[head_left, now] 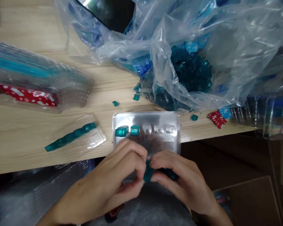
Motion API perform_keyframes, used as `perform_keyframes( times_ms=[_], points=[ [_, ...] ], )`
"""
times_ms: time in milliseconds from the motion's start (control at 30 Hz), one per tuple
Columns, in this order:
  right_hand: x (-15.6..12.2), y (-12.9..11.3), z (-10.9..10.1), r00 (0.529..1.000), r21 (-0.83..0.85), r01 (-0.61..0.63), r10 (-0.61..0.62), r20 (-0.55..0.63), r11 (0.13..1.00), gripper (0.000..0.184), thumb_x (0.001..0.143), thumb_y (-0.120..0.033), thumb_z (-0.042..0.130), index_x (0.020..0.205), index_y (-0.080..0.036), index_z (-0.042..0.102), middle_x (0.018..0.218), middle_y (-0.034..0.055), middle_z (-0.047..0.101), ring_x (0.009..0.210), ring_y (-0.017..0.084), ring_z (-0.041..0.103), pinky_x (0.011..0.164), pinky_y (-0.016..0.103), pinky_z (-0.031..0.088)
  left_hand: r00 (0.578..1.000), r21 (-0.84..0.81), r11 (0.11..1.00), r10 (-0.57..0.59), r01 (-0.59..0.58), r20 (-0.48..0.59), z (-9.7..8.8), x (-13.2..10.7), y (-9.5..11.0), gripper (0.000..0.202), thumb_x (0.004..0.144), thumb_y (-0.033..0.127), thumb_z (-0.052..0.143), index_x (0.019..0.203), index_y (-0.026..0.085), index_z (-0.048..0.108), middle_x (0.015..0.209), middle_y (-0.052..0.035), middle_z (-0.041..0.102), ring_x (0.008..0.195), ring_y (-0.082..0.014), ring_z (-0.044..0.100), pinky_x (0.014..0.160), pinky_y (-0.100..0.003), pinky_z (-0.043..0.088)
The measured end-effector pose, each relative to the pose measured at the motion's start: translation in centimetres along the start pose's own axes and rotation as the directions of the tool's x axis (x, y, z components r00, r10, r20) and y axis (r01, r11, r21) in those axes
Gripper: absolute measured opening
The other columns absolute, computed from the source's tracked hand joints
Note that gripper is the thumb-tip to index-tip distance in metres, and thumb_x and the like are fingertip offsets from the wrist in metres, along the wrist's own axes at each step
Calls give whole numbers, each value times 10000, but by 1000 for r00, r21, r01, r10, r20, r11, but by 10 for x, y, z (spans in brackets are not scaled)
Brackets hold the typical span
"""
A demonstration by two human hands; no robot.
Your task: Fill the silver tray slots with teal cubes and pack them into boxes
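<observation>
Far left, I list one stack of clear trays (pixel 73 91), blurred. Next, one clear blister tray (pixel 97 138) with a teal strip (pixel 70 137) slanting up to the right. Centre, one silvery tray (pixel 155 117), long axis left to right: five positions in a row, the two leftmost teal, three clear. Below it, my left hand (pixel 122 179), thumb and fingertips brought together at the left edge of one teal piece (pixel 148 172); how firmly, I cannot tell. Right of that, my right hand (pixel 176 175), thumb and forefinger pinching the same piece, a dark teal length beneath its fingers. Key relation: the row lies straight beyond the pinched piece, across the tray; my left knuckles sit nearer to it than my right. Beyond and right, one plastic bag (pixel 160 47), teal pieces inside.
</observation>
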State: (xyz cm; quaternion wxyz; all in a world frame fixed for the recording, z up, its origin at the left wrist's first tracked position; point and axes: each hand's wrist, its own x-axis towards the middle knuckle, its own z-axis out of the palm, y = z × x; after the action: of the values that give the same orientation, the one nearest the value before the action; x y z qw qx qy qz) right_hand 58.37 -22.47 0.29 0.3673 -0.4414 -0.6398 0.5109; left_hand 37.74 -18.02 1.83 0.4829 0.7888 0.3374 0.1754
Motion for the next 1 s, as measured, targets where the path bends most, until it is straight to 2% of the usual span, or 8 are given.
perform_keyframes(
  times_ms=[133,267,433,500,600,700,867,1000],
  points=[
    [2,4,-3,996,63,20,-26,83,998,55,941,-226,605,982,-204,632,874,5,642,794,96,631,708,189,541,999,-67,998,25,-22,40,-5,5,-1,294,830,3,479,958,266,514,931,-12,624,876,-147,629,711,-255,559],
    [5,5,-5,998,156,13,-22,56,988,43,948,-217,594,931,-206,631,814,-11,644,732,90,612,665,199,519,996,-156,987,44,-31,78,-11,10,-1,253,850,77,582,1015,267,548,944,-21,658,848,-149,662,723,-249,596],
    [6,2,-7,995,161,-31,15,99,987,34,954,-184,570,945,-208,593,851,-14,657,722,84,595,636,200,475,976,-323,935,-81,145,202,-13,7,2,241,885,151,625,1061,284,531,879,16,612,569,-78,609,457,-157,527],
    [7,2,-9,991,180,-67,44,127,981,46,949,-176,571,914,-205,580,848,-25,638,712,72,573,629,186,451,982,-260,958,-77,121,175,-11,6,4,241,874,120,608,1039,275,528,887,13,607,639,-90,630,493,-158,537],
    [10,1,-12,983,208,-148,121,139,967,82,937,-188,578,859,-204,557,775,-50,567,653,62,508,595,180,415,996,-126,992,-14,26,90,-7,9,6,249,854,84,580,1019,256,509,940,-4,625,837,-123,645,676,-200,571],
    [12,1,-13,963,191,-259,238,123,947,84,954,-222,542,871,-215,534,726,-62,508,617,68,457,554,187,381,1000,-11,1000,5,-5,7,-2,15,6,241,888,96,536,1065,251,483,915,3,622,848,-131,622,727,-257,534],
    [13,3,-4,933,110,-344,353,-71,932,37,995,-270,493,983,-252,522,814,-68,546,613,53,474,613,190,417,984,381,924,91,-27,-151,3,31,-2,162,926,128,515,1046,237,514,901,8,647,844,-188,570,860,-429,383],
    [11,0,-5,908,91,-330,342,-243,940,164,973,-278,554,1134,-308,548,892,-55,585,730,64,556,655,180,445,975,518,854,79,41,-208,-4,41,-11,123,962,208,501,1058,240,571,968,-27,660,934,-250,550,836,-445,358]
  ],
)
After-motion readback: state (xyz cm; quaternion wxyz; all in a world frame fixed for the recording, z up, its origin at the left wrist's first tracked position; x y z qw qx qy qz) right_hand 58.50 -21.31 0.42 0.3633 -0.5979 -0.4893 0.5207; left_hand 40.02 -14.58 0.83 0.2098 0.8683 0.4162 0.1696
